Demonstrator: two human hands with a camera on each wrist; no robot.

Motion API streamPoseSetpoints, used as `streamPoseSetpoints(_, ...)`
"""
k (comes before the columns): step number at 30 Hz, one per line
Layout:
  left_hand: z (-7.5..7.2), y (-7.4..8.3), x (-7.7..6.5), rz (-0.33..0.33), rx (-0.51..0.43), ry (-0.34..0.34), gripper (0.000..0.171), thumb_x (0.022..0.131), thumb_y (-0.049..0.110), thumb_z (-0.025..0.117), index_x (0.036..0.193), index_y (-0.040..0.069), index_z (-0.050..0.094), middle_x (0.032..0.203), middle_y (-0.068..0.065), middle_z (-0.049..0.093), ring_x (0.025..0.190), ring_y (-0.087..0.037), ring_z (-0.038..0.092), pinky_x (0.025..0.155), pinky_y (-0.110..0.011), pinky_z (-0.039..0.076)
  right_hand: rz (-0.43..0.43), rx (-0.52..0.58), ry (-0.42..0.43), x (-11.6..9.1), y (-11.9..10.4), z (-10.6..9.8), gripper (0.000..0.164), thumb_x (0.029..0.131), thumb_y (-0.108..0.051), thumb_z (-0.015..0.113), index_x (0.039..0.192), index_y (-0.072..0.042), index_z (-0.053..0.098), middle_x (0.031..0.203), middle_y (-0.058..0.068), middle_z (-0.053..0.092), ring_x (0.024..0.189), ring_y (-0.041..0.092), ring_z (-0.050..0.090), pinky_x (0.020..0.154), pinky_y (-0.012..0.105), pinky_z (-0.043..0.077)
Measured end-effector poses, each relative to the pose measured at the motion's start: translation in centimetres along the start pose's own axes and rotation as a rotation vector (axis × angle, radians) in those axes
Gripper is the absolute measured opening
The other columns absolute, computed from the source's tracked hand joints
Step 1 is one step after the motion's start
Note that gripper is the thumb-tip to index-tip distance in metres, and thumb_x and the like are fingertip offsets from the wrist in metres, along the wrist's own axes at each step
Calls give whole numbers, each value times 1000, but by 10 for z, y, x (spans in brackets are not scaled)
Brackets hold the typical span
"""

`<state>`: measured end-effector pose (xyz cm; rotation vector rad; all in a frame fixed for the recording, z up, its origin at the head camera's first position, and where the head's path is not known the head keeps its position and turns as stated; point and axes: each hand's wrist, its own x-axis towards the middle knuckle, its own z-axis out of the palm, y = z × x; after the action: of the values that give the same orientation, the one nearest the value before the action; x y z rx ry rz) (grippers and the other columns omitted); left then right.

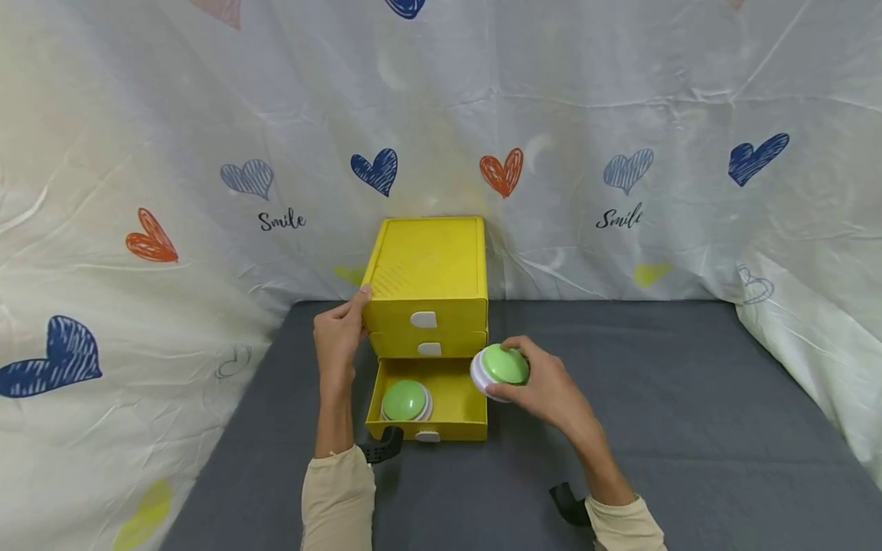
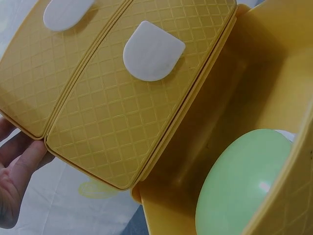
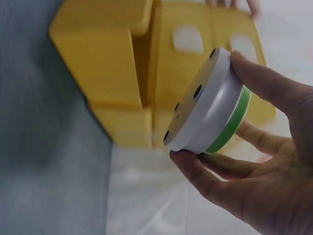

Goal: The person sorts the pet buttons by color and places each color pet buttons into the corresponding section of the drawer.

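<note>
A small yellow cabinet with three drawers stands against the backdrop. Its bottom drawer is pulled out. Inside, at the left, sits a round push button with a green dome and white base. My left hand touches the cabinet's upper left front edge, its fingers against the side. In the right hand I hold a second green-and-white push button, pinched by its rim between thumb and fingers. It is tilted above the drawer's right side, and dark round dots show on its underside.
White pull tabs mark the drawer fronts. A dark grey cloth covers the table. Behind and at the sides hangs a white sheet printed with hearts. Black straps are on both wrists.
</note>
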<state>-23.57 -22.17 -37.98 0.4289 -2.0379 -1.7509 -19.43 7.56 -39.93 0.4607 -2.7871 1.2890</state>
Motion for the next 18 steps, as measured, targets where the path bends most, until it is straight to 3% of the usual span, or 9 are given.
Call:
streamPoseSetpoints(3, 0, 1, 1, -18, -6, -4, 54, 69, 63, 66, 94, 16, 75, 85, -5, 70, 80, -18, 65, 80, -38, 51, -64, -25, -49, 4, -13, 21, 59, 69, -33, 81, 120, -19, 57, 107, 2, 58, 90, 19, 50, 71, 33, 44)
streamPoseSetpoints(9, 1, 0, -1, 20, -9, -1, 54, 70, 62, 66, 93, 13, 75, 84, -10, 69, 81, -19, 64, 81, -39, 51, -204, -139, -117, 13, -22, 60, 55, 68, -27, 82, 117, -13, 63, 105, 5, 58, 90, 21, 46, 70, 30, 41)
streamPoseSetpoints(14, -1, 1, 0, 2, -4, -7, 54, 70, 62, 66, 93, 14, 75, 84, -10, 69, 80, -18, 65, 80, -38, 51, -279, -316, -55, 20, -16, 88, 48, 64, -21, 85, 107, -12, 67, 95, 7, 58, 82, 21, 46, 67, 30, 45)
streamPoseSetpoints(18, -4, 3, 1, -26, 4, -7, 54, 69, 63, 66, 92, 15, 76, 83, -9, 69, 77, -19, 65, 78, -37, 52, -306, -441, -26, 23, -15, 98, 50, 61, -22, 87, 105, -13, 66, 90, 7, 57, 78, 22, 49, 66, 32, 44)
